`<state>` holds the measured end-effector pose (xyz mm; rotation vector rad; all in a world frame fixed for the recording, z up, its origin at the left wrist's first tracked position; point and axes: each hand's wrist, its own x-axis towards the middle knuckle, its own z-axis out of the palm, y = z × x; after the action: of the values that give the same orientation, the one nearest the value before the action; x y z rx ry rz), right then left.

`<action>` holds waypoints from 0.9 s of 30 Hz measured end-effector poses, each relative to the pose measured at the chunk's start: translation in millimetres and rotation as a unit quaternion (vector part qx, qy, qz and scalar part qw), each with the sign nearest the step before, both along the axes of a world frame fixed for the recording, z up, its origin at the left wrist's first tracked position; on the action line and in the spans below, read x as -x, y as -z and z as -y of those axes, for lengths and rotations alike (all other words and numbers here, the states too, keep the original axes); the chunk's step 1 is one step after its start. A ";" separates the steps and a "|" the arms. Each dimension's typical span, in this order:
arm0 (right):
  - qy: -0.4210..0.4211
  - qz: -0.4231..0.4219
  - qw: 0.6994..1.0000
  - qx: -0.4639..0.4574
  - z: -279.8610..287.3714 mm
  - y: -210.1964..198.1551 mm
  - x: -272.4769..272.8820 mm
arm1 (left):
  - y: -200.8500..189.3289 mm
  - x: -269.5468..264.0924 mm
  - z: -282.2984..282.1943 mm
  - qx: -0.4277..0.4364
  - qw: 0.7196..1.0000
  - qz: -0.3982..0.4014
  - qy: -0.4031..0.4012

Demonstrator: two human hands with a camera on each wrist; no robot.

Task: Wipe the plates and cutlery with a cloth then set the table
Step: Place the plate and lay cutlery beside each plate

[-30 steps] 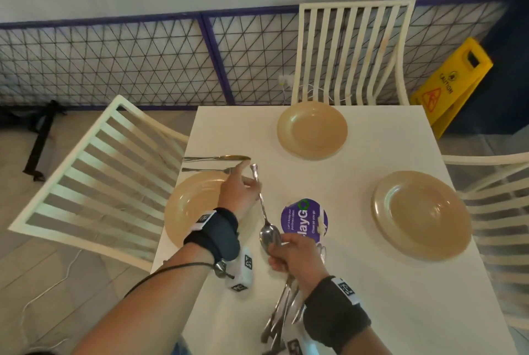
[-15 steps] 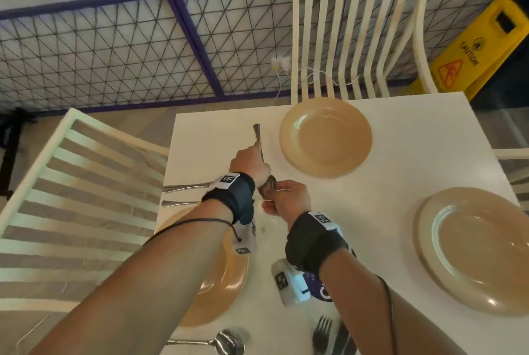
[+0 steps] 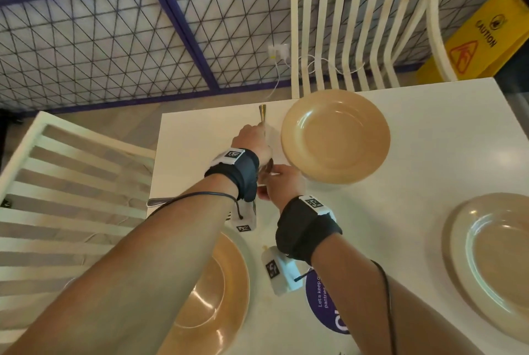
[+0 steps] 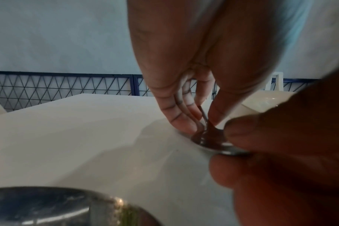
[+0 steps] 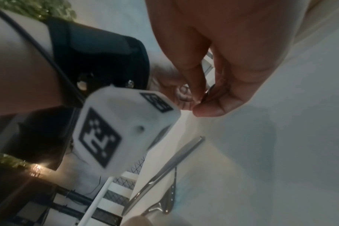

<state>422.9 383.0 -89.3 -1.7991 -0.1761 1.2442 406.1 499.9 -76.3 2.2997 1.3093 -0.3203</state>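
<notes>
Steel spoon (image 4: pixel 209 137) beside far plate (image 3: pixel 335 137): left hand (image 3: pixel 252 140) pinches handle, right hand (image 3: pixel 282 183) apparently pinches bowl.

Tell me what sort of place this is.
Likely a café or restaurant dining area: a white table set with tan plates, slatted chairs around it, and a yellow caution sign on the floor.

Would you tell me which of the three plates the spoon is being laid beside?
It is the far plate, the one before the upright chair back. Both hands hold the spoon just left of its rim; the other two plates lie nearer the camera, apart from the hands.
</notes>
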 end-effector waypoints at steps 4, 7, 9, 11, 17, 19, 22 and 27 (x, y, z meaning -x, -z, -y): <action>0.037 -0.051 0.998 0.009 -0.5 1.9 -6.4 | 4.9 -1.6 -0.9 -0.012 1.000 0.007 -0.013; 0.060 -0.079 0.995 0.019 0.7 4.5 -6.1 | 6.5 -1.2 0.9 -0.017 1.000 0.013 -0.020; 0.065 -0.088 0.994 0.014 2.5 3.9 -5.5 | 6.4 -1.6 1.6 -0.022 1.000 0.009 -0.019; 0.070 -0.093 0.993 0.005 4.9 2.5 -5.4 | 5.9 -2.2 2.0 -0.027 1.000 0.005 -0.014; 0.071 -0.098 0.993 -0.014 9.1 -0.8 -5.0 | 3.2 -4.2 1.8 -0.034 0.999 -0.001 0.000; 0.075 -0.106 0.991 -0.016 10.1 -1.5 -5.0 | 2.4 -4.1 2.8 -0.034 0.999 -0.001 -0.001; 0.076 -0.119 0.990 -0.018 14.8 -3.6 -6.0 | -1.3 -2.6 4.6 -0.030 1.000 0.005 -0.001; 0.057 -0.095 0.993 -0.029 43.3 -11.1 -3.9 | -23.0 7.8 12.8 -0.040 0.998 0.052 -0.020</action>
<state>426.8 339.7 -78.2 -1.6081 -0.0017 1.3048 398.3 487.1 -53.3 2.3201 1.3370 -0.1358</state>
